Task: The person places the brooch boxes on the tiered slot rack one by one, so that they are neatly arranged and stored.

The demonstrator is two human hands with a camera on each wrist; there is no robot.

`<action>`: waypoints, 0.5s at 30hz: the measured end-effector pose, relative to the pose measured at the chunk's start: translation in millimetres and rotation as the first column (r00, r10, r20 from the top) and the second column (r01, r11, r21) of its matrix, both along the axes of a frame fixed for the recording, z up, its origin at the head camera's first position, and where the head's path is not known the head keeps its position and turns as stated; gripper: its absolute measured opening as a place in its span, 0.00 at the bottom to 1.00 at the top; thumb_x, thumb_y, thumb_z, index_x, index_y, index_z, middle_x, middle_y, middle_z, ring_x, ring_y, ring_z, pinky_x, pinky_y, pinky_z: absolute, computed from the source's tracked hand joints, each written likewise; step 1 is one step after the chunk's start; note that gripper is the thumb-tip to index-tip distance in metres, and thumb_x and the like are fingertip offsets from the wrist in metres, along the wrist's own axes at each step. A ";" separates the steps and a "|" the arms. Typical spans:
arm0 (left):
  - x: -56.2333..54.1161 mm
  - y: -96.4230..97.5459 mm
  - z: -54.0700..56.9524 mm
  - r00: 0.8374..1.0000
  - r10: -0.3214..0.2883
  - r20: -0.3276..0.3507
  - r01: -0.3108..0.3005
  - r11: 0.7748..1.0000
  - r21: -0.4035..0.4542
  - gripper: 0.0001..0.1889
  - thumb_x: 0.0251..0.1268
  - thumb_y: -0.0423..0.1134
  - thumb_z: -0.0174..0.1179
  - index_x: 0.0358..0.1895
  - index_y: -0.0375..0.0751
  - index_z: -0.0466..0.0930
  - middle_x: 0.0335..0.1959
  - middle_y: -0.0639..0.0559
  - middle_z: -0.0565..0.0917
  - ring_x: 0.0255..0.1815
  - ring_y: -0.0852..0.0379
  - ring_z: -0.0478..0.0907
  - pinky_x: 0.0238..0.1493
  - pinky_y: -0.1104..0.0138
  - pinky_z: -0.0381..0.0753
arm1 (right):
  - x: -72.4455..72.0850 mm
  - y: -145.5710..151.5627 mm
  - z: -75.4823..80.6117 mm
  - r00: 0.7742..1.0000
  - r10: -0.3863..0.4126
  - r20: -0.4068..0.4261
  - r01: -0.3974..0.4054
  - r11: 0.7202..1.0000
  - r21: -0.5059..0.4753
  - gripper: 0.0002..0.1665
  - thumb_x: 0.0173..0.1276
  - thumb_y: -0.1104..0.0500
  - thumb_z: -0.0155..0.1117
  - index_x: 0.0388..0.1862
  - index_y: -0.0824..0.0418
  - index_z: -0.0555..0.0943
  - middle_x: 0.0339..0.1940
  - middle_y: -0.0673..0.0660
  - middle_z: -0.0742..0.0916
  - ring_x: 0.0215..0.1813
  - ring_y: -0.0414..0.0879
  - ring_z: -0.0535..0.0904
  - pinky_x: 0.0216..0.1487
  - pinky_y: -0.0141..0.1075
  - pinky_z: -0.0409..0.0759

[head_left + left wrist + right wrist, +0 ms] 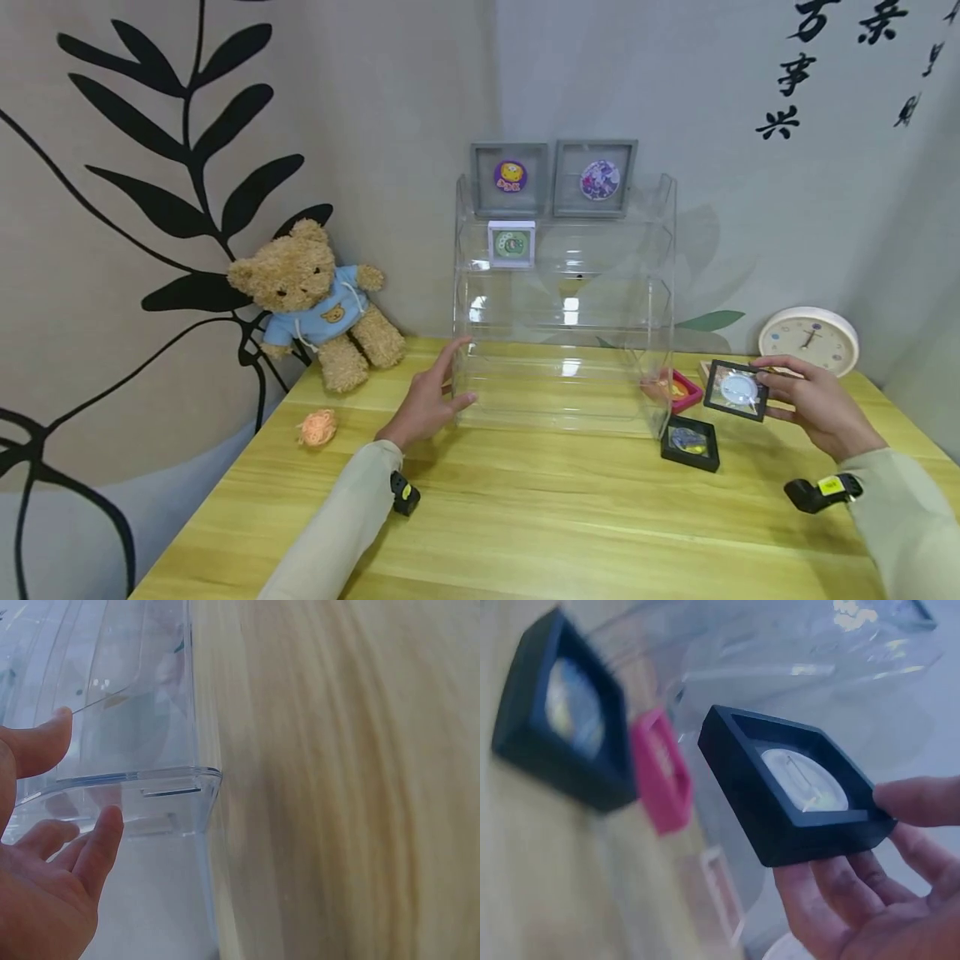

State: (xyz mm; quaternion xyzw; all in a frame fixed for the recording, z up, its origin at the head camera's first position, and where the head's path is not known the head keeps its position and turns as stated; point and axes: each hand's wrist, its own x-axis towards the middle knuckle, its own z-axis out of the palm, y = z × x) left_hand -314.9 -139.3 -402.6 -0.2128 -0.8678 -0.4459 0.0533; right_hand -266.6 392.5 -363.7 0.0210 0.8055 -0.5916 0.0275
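Observation:
My left hand (429, 404) is at the left side of the clear tiered display rack (558, 423), thumb and fingers spread on either side of its front edge. In the left wrist view its fingertips (111, 817) are right at the clear side wall. My right hand (821, 410) pinches a square black display frame (737, 390) by its right edge, tilted above the table. A round silvery disc (804, 780) shows within it. Another black display frame (690, 443) lies near the rack's front right corner, and a pink frame (686, 392) lies behind that.
Two grey frames (510, 180) stand on the rack's top tier, a small white frame (512, 244) just below. A round white clock (808, 342) is at the back right. A teddy bear (322, 304) and an orange ball-like item (317, 428) are at left.

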 end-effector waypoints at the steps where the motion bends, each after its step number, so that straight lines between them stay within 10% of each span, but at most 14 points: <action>1: 0.0 0.3 -0.7 1.000 0.001 0.001 -0.001 1.000 0.002 0.47 0.64 0.33 0.67 0.78 0.74 0.50 0.79 0.38 0.62 0.76 0.38 0.66 0.68 0.48 0.79 | 0.7 -2.4 2.4 1.000 0.011 -0.023 -0.012 0.999 -0.045 0.15 0.81 0.58 0.50 0.47 0.36 0.79 0.38 0.33 0.81 0.40 0.31 0.80 0.41 0.30 0.89; 10: -0.1 1.8 -2.7 1.000 -0.007 0.009 0.007 1.000 0.007 0.47 0.64 0.32 0.67 0.79 0.68 0.50 0.78 0.37 0.63 0.76 0.37 0.66 0.68 0.48 0.79 | 7.2 -23.8 35.2 0.959 0.075 -0.275 -0.190 0.888 -0.420 0.17 0.77 0.69 0.52 0.49 0.54 0.86 0.41 0.45 0.90 0.41 0.37 0.86 0.38 0.31 0.90; 15: -0.3 1.1 -0.3 1.000 -0.002 0.007 0.002 1.000 0.003 0.48 0.64 0.32 0.67 0.78 0.73 0.50 0.78 0.37 0.63 0.75 0.35 0.67 0.68 0.47 0.79 | 6.7 -40.3 60.7 0.951 0.048 -0.305 -0.177 0.893 -0.414 0.13 0.75 0.67 0.57 0.49 0.56 0.86 0.42 0.46 0.90 0.41 0.38 0.87 0.40 0.30 0.90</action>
